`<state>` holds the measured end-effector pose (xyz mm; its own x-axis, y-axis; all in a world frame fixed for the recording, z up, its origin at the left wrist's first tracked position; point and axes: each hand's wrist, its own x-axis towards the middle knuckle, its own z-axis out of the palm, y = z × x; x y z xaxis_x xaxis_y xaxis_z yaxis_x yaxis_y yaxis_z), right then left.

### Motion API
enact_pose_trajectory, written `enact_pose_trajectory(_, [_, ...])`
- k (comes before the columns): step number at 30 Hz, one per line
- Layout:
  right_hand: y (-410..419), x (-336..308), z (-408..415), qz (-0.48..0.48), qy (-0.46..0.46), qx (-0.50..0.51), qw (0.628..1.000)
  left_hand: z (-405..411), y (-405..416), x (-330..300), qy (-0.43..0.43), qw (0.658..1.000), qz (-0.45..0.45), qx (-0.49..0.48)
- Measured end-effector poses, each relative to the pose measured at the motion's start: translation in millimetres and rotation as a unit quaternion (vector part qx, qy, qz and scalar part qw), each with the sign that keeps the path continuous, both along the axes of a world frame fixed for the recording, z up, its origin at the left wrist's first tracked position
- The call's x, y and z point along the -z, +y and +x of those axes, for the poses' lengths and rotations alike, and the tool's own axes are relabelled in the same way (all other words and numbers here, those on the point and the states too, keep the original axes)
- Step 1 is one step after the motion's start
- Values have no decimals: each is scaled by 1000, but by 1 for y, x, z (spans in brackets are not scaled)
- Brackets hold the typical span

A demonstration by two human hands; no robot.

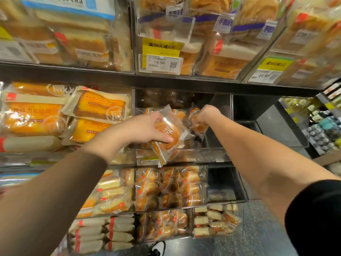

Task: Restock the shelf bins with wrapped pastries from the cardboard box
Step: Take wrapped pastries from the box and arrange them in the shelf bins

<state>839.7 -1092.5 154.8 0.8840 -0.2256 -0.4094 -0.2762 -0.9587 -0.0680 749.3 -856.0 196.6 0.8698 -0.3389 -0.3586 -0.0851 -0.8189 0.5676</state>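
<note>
Toast packs (35,115), far left, fill the neighbouring bin. Left hand (145,128) grips a wrapped bun (169,134) over the middle bin (184,154); best lowered flat behind the clear front lip, label outward. Right hand (207,113) clenches a second pastry (198,124) deeper in the same bin, beside the dark divider (221,115), which cramps the reach. Lower bins (171,187) sit full. Cardboard box not in view.
</note>
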Motion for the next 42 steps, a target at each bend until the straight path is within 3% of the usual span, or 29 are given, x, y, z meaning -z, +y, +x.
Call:
enact_pose_trajectory(10, [-1,9,20,-116,-6,-133,984,2,7,6,13,999,-38,-3])
enact_pose_trajectory(30, [-12,20,25,-148,-42,-289,945,2,5,8,5,1000,-24,0])
enact_pose_trajectory(36, [-8,29,23,-150,-49,-269,950,3,2,4,11,1000,-12,-5])
enact_pose_trajectory(39, [-11,37,13,-169,-134,-231,949,2,1,3,13,1000,-5,-5])
enact_pose_trajectory(42, [-13,36,6,-98,-185,-134,969,5,1,5,13,1000,-4,-3])
